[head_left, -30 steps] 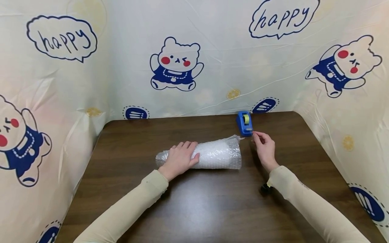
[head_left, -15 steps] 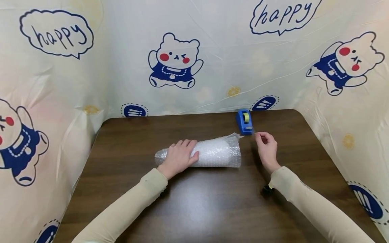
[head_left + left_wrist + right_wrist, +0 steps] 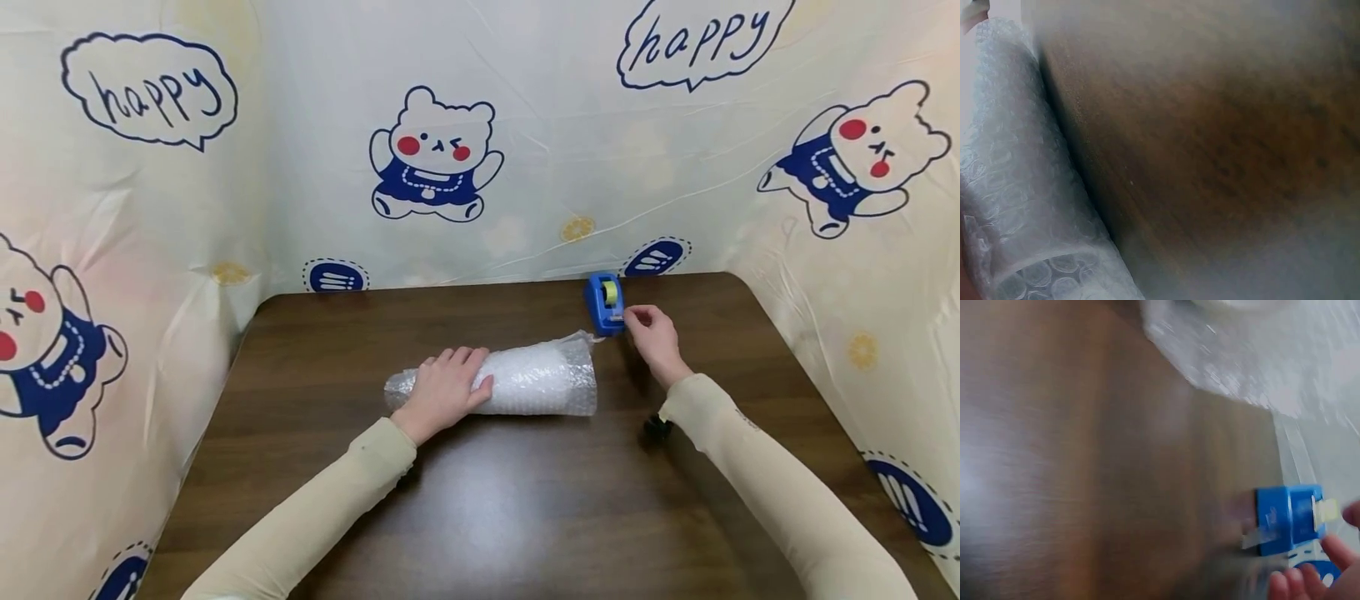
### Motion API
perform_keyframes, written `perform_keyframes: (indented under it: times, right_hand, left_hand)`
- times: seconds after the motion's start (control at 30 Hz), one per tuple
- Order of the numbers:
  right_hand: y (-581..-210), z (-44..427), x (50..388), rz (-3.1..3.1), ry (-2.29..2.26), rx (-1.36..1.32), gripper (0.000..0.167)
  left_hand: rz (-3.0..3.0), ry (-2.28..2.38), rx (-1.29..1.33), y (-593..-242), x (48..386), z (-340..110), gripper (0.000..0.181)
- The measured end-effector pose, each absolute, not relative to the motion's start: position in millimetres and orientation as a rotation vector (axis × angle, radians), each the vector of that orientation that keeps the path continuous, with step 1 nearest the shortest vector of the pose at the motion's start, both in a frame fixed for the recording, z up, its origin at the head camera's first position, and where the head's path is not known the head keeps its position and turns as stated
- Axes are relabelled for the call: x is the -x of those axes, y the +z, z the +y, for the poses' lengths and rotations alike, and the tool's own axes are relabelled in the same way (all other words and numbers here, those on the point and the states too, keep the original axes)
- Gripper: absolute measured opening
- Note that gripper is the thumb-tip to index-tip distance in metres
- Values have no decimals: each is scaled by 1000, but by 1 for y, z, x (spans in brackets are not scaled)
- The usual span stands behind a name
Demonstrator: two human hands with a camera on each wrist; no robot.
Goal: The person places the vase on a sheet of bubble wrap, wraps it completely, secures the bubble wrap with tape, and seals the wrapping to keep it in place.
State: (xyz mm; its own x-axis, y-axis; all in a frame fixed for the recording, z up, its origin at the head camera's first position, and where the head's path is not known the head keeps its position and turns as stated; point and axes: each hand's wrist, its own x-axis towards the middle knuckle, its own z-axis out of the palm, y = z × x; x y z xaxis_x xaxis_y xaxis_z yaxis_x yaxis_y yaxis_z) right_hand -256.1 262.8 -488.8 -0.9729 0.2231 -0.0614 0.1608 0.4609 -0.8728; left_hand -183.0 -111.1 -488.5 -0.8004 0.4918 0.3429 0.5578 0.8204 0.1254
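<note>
A bubble-wrap roll (image 3: 532,379) lies sideways on the table, something white showing through it. My left hand (image 3: 442,387) grips its left part from above, fingers bent over the far side and thumb on the near side. In the left wrist view the bubble wrap (image 3: 1022,156) ends in an open, layered edge. A blue tape dispenser (image 3: 604,304) with a yellowish roll stands beyond the wrap's right end. My right hand (image 3: 656,342) is at the dispenser's front right corner, thumb and forefinger pinching clear tape, hardly visible here. The right wrist view shows its fingers (image 3: 1313,581) beside the dispenser (image 3: 1288,515).
The dark wooden table (image 3: 480,517) is bounded at the back and sides by a pale printed curtain (image 3: 525,150). A small black object (image 3: 657,428) shows below the right wrist.
My right hand has moved up along the dispenser's right side, away from me, after a small move to the right. The left hand and bubble-wrap roll have stayed in place.
</note>
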Motion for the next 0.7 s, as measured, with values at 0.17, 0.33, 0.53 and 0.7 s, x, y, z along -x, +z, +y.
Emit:
perform_keyframes:
  times: [0.17,0.33,0.53,0.7]
  right_hand:
    - [-485,262,270,-2679,1747,457,52]
    - [-483,261,266,-2696,1671,529,54]
    - [-483,261,261,-2716,1558,482,52]
    - [-486,261,259,-2712,1650,532,49]
  left_hand:
    - [-2716,-302,800,-489,183,-112,50]
    - [-2707,-296,794,-488,182,-112,48]
    - [-2683,-292,800,-490,182,-113,49]
    - [-2663,-299,808,-491,182,-112,50]
